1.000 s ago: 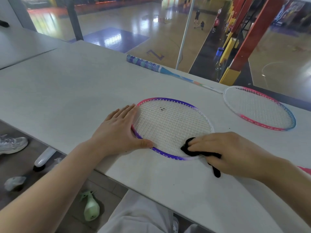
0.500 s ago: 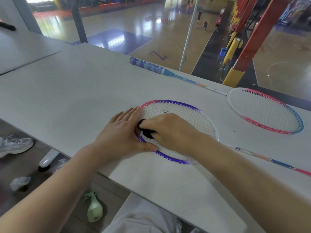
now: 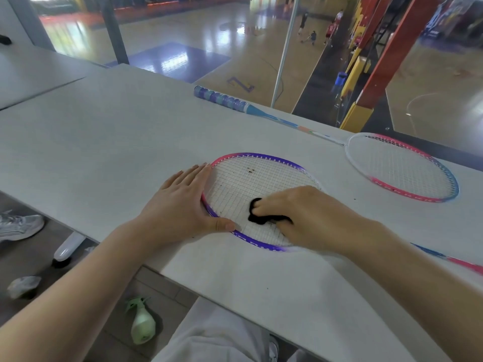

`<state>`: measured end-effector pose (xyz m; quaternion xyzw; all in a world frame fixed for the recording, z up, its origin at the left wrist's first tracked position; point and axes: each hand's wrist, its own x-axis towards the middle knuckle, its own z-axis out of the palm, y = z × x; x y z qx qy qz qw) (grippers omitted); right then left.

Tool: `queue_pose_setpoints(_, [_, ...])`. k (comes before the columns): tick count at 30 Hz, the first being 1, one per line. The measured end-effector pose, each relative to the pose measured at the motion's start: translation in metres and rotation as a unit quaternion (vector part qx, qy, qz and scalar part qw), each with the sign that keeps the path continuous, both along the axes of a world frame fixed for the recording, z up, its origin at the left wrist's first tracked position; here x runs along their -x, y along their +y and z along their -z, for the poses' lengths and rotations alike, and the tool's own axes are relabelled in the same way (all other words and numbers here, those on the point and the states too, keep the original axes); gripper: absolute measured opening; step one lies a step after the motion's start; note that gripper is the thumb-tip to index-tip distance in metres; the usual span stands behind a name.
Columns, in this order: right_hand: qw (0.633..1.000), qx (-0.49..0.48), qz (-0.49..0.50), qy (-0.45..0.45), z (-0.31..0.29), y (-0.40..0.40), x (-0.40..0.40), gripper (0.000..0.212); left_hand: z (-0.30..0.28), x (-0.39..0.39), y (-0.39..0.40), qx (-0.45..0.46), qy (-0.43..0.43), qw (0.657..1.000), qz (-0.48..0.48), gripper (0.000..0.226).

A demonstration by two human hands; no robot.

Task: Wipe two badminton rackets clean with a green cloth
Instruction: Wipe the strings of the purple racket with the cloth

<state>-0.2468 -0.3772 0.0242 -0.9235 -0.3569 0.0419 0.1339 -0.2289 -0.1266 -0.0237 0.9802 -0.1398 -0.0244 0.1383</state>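
A: Where does the purple-and-pink framed badminton racket with white strings (image 3: pixel 261 178) lie?

B: Flat on the pale grey tabletop (image 3: pixel 104 142), its head near the front edge. Its pink and blue shaft runs off to the right, under the person's right forearm.

A: And the hands?

B: The left hand (image 3: pixel 183 202) lies flat, fingers straight, pressing the left rim of the frame, with the thumb stretched along the near rim. The right hand (image 3: pixel 308 218) has its fingers curled around a small dark bunched cloth (image 3: pixel 257 212), which looks black rather than green, and presses it onto the strings in the near part of the head.

A: Anything on the strings?

B: A few small brown specks (image 3: pixel 251 170) toward the far side.

A: The other racket?

B: A white, pink and blue framed racket with a blue wrapped grip (image 3: pixel 402 168) lies well apart along the far edge, head to the right, untouched.

A: Any containers?

B: A pale green spray bottle (image 3: pixel 142 326) lies on its side on the tiled floor below the table; what it holds cannot be told. A grey sneaker (image 3: pixel 18 226) and a crumpled white wad (image 3: pixel 23 286) are also down there.
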Motion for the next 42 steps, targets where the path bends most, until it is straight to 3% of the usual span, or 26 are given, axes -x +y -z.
queue_pose_setpoints(10, [0.997, -0.027, 0.057, -0.045, 0.009, -0.074, 0.035, 0.048, 0.004, -0.002, 0.001, -0.019, -0.001, 1.0, 0.009, 0.14])
queue_pose_setpoints(15, [0.996, -0.017, 0.016, -0.091, 0.012, -0.041, 0.02, 0.04, 0.003, -0.002, 0.001, -0.028, 0.009, 1.0, 0.01, 0.14])
queue_pose_setpoints(22, [0.997, 0.04, -0.025, -0.066, 0.011, 0.047, -0.036, 0.015, -0.002, 0.001, -0.003, -0.013, 0.001, 1.0, 0.013, 0.147])
queue_pose_setpoints(27, [0.995, 0.038, -0.03, -0.084, 0.011, 0.078, -0.053, 0.027, -0.001, 0.001, -0.001, -0.006, -0.007, 1.0, 0.018, 0.139])
queue_pose_setpoints(35, [0.999, 0.022, 0.003, -0.023, 0.003, 0.029, -0.029, 0.038, -0.005, 0.003, -0.003, -0.02, 0.018, 1.0, 0.013, 0.141])
queue_pose_setpoints(42, [0.997, -0.016, 0.042, -0.058, 0.003, -0.045, 0.015, 0.038, 0.0, 0.001, 0.0, -0.031, 0.013, 0.999, 0.014, 0.138])
